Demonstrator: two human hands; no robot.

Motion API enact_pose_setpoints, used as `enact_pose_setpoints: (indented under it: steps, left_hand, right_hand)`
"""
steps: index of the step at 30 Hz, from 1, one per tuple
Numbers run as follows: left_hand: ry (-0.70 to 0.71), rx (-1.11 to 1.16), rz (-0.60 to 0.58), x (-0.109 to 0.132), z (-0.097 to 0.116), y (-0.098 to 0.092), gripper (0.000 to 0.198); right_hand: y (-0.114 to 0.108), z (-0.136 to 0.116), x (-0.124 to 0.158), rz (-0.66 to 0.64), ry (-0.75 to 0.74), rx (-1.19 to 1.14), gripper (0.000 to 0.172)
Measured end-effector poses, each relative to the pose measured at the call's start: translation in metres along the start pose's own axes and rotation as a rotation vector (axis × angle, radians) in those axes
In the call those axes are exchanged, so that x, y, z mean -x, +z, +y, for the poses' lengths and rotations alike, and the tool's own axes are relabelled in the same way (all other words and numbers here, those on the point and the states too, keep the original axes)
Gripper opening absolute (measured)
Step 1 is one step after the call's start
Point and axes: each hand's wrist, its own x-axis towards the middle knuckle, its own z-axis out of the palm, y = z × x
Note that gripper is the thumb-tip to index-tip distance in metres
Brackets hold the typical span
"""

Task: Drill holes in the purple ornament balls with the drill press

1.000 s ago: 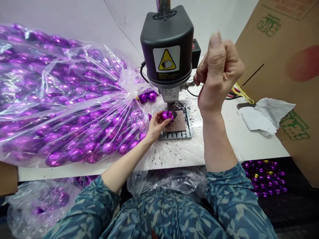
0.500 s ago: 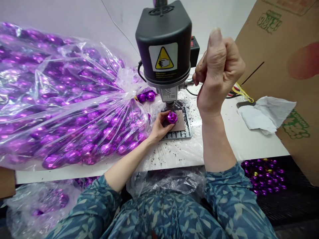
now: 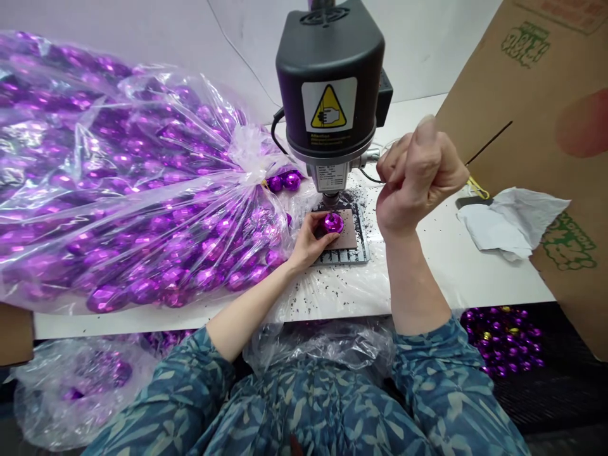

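Note:
Thumb and fingers of my left hand [image 3: 308,240] pinch a shiny purple bauble [image 3: 333,222] from its left side. The bauble rests on a brown square pad [image 3: 348,238], on the dark slotted base plate [image 3: 358,254] of a small drill press [image 3: 330,88]. Right above it is the chuck [image 3: 331,198]; whether the bit touches the bauble I cannot make out. My right hand [image 3: 420,177] is closed in a fist beside the press's silver side hub [image 3: 370,156], round its handle, which the fingers mostly hide.
A big clear bag of purple baubles [image 3: 142,202] fills the table's left side. Loose baubles [image 3: 291,181] lie by its knot. Dark shavings litter the white table [image 3: 327,294]. White paper [image 3: 503,221] and a cardboard box [image 3: 522,126] stand right; more baubles [image 3: 503,339] lie below.
My right fist has come down beside the press. My left hand keeps its pinch on the bauble on the pad. The whole view has shifted slightly.

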Motion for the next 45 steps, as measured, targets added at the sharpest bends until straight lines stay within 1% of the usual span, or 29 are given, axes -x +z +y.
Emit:
enact_pose_setpoints:
  steps: [3,8,12,15,19,23,27,29,31,32,34,36,37,38,39,40,41,42,43,44,45]
  left_hand:
    - [0.003,-0.002,0.008,0.000,-0.001,0.000,0.058]
    - [0.003,0.012,0.013,-0.001,-0.004,0.000,0.060]
    - [0.007,0.013,0.025,-0.001,-0.002,0.000,0.061]
    - [-0.006,0.002,0.015,0.000,0.000,0.000,0.061]
    - [-0.007,-0.016,0.007,-0.001,0.000,0.000,0.062]
    - [-0.001,-0.019,0.019,-0.001,-0.001,0.001,0.063]
    - [0.006,-0.008,0.033,0.000,-0.001,0.001,0.061]
    - [0.009,0.000,0.030,-0.001,-0.001,0.001,0.060]
    - [0.003,-0.011,0.043,-0.002,0.000,0.002,0.059]
    - [-0.002,-0.026,0.065,-0.002,0.002,0.003,0.058]
    - [-0.018,-0.080,0.140,0.003,0.009,0.005,0.056]
    - [-0.029,-0.153,0.227,0.016,0.022,0.005,0.054]
    - [-0.025,-0.194,0.249,0.027,0.030,0.005,0.053]
    - [-0.004,-0.239,0.243,0.040,0.040,0.003,0.051]
    - [0.043,-0.281,0.198,0.056,0.049,0.000,0.049]
    - [0.108,-0.313,0.104,0.074,0.058,-0.004,0.046]
    - [0.184,-0.333,-0.036,0.094,0.064,-0.008,0.043]
    - [0.253,-0.344,-0.211,0.115,0.069,-0.013,0.041]
    - [0.290,-0.359,-0.399,0.136,0.070,-0.018,0.038]
    - [0.288,-0.389,-0.571,0.155,0.067,-0.023,0.037]
    - [0.237,-0.434,-0.703,0.173,0.061,-0.027,0.037]
  right_hand:
    - [-0.003,0.004,0.003,0.006,-0.015,0.014,0.070]
    - [-0.010,0.016,0.008,0.017,-0.100,0.038,0.072]
    - [-0.015,0.025,0.015,-0.012,-0.200,-0.073,0.065]
    - [-0.016,0.029,0.019,0.003,-0.263,-0.097,0.062]
    - [-0.017,0.034,0.019,0.009,-0.298,-0.109,0.062]
    - [-0.019,0.041,0.022,0.036,-0.320,-0.085,0.068]
    - [-0.020,0.038,0.023,-0.002,-0.373,-0.132,0.065]
    - [-0.017,0.031,0.018,-0.031,-0.318,-0.122,0.062]
    - [-0.009,0.020,0.007,-0.048,-0.191,-0.062,0.062]
    - [-0.004,0.014,0.000,-0.047,-0.118,-0.020,0.062]
    - [0.006,0.006,-0.014,-0.055,-0.029,0.019,0.065]
    - [0.014,0.003,-0.024,-0.081,-0.011,0.026,0.065]
    - [0.017,0.004,-0.027,-0.086,-0.020,0.031,0.063]
    - [0.019,0.006,-0.029,-0.087,-0.039,0.030,0.061]
    - [0.020,0.008,-0.030,-0.075,-0.065,0.014,0.058]
    - [0.019,0.011,-0.031,-0.064,-0.080,-0.009,0.055]
    - [0.019,0.013,-0.031,-0.050,-0.082,-0.043,0.052]
    - [0.018,0.014,-0.031,-0.042,-0.060,-0.073,0.049]
    - [0.017,0.013,-0.032,-0.047,-0.020,-0.094,0.047]
    - [0.016,0.011,-0.032,-0.063,0.032,-0.102,0.047]
    - [0.015,0.009,-0.033,-0.082,0.081,-0.101,0.049]
